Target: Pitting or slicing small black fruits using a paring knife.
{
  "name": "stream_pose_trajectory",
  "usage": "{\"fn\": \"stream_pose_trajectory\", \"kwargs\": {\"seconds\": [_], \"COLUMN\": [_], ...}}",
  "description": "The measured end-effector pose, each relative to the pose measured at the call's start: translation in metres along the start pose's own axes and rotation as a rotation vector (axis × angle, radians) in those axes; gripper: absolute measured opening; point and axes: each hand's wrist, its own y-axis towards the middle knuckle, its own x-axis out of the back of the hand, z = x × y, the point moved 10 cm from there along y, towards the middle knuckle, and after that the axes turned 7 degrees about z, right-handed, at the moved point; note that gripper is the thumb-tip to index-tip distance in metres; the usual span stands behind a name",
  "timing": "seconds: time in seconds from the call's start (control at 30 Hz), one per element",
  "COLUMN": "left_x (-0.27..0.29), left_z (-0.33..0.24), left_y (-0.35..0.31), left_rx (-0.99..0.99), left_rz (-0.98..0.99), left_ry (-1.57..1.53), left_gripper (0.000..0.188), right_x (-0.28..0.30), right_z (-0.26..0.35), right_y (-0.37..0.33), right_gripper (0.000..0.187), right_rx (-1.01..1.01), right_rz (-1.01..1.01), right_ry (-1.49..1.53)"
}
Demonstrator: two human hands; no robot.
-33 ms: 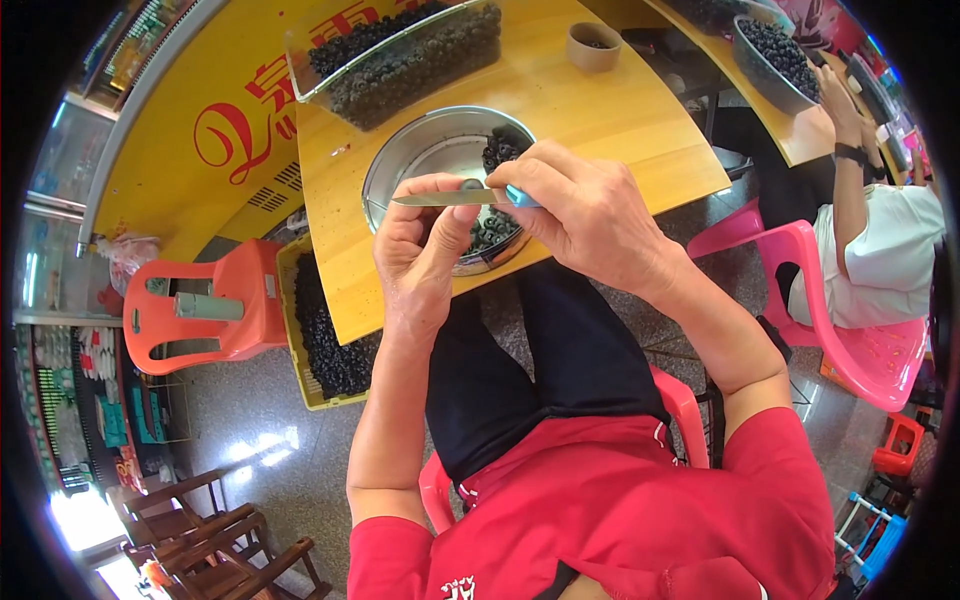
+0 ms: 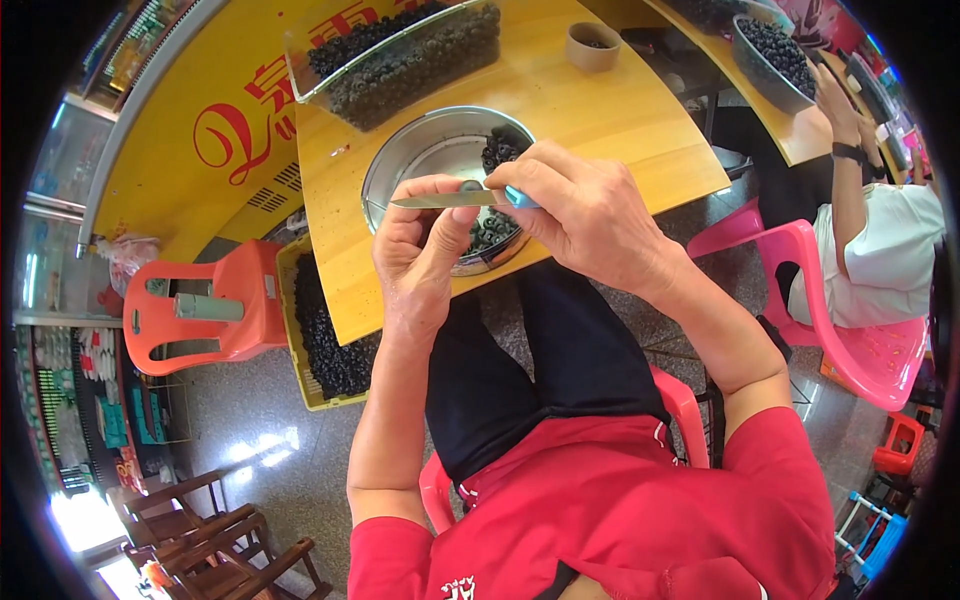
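Note:
My right hand (image 2: 590, 205) is closed round the blue handle of a small knife (image 2: 450, 200). The blade points left across the fingers of my left hand (image 2: 425, 250). Between its thumb and forefinger, my left hand pinches a small dark round piece (image 2: 471, 186), which the blade is touching or very close to. Both hands are above the near side of a round metal bowl (image 2: 385, 152). In the bowl lie dark, ring-like pieces (image 2: 503, 148), with duller, greenish-grey ones (image 2: 492, 232) nearer me. My hands hide part of the bowl's contents.
A clear bin (image 2: 415, 75) full of dark pieces stands at the table's far left, and a beige cup (image 2: 593, 48) at the far right. Below the table's left edge is a yellow crate (image 2: 310, 390) beside an orange chair (image 2: 205, 305). A co-worker (image 2: 880, 250) sits at right.

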Motion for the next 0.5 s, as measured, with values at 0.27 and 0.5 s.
{"fn": "stream_pose_trajectory", "kwargs": {"seconds": [0.27, 0.5], "left_x": [-0.0008, -0.0056], "left_z": [-0.003, -0.0051], "left_y": [-0.0014, -0.0029], "left_rx": [-0.015, -0.039], "left_rz": [0.018, -0.005], "left_ry": [-0.013, 0.006], "left_gripper": [0.021, 0.017], "right_x": [0.0032, 0.0038], "right_z": [0.0017, 0.0033], "right_y": [0.0003, -0.0023], "right_gripper": [0.017, 0.019], "right_rx": [0.01, 0.033], "right_rz": [0.006, 0.006], "right_ry": [0.017, 0.025]}}
